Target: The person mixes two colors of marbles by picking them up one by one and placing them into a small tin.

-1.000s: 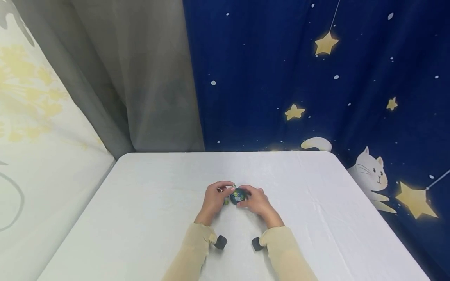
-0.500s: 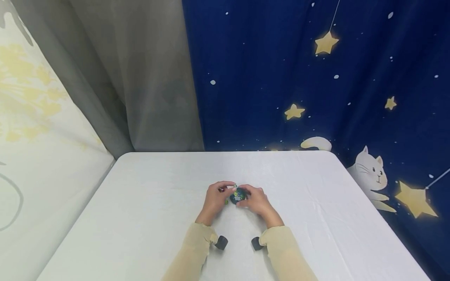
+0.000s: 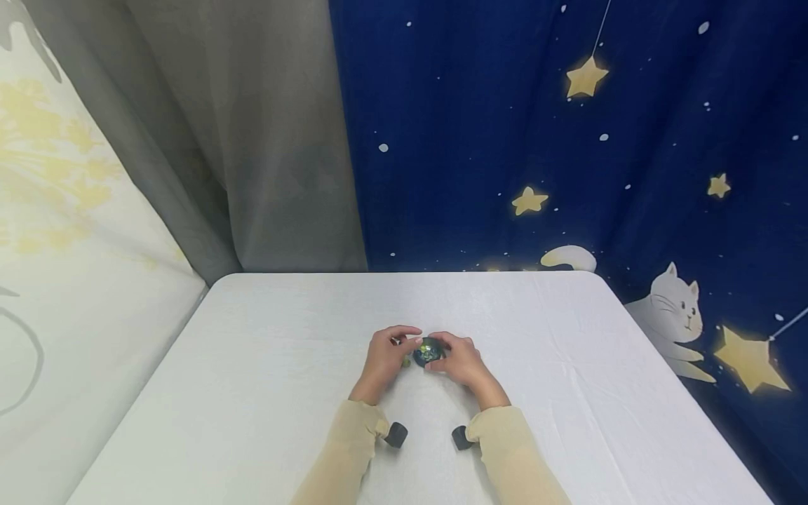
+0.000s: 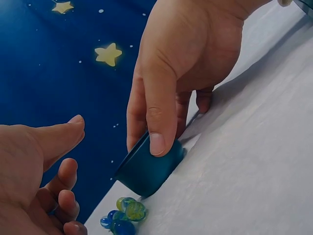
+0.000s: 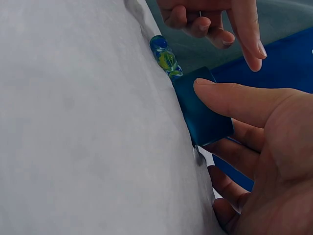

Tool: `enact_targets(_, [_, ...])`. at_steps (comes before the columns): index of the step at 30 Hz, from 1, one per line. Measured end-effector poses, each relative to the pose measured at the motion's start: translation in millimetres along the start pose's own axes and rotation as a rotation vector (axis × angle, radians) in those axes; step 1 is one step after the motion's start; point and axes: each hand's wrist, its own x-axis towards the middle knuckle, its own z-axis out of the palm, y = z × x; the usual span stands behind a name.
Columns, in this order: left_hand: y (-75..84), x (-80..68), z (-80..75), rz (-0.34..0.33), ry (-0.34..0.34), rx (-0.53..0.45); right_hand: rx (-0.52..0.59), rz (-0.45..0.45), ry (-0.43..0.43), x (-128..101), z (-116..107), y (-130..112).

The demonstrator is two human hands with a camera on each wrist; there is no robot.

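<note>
Head overhead; wrists close (sharing cup [image 4: 146,171]).

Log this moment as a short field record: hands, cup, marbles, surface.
right hand: grips the small blue cup, thumb across its side
left hand: fingers loosely curled beside the cup; whether it holds anything cannot be told
cup: tilted, touching the table
marbles: blue and yellow-green cluster lying on the table next to the cup
table: covered in white cloth
backdrop: dark blue fabric with stars and a cat

Bright even light, soft shadows, wide-angle bowing at edges (wrist close-ups slightly soft)
</note>
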Motion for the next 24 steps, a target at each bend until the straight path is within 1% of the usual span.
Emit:
enact_targets(6, [-5.8, 2.9, -5.3, 0.0, 0.014, 0.023, 0.003, -0.003, -0.001, 0, 1, 3])
enact_targets(9, [-6.9, 3.6, -8.1, -0.011, 0.023, 0.037, 0.009, -0.006, -0.002, 1, 1, 3])
enact_targets(14, [-6.3, 4.2, -12.0, -0.043, 0.033, 0.041, 0.019, -0.02, -0.004, 1, 0, 4])
enact_targets(19, [-6.4, 4.8, -16.7, -0.079, 0.019, 0.055, 0.019, -0.018, -0.008, 1, -1, 3])
enact_targets(24, [-9.4, 5.7, -22.6, -0.053, -0.003, 0.098, 0.018, -0.011, -0.009, 2, -2, 1])
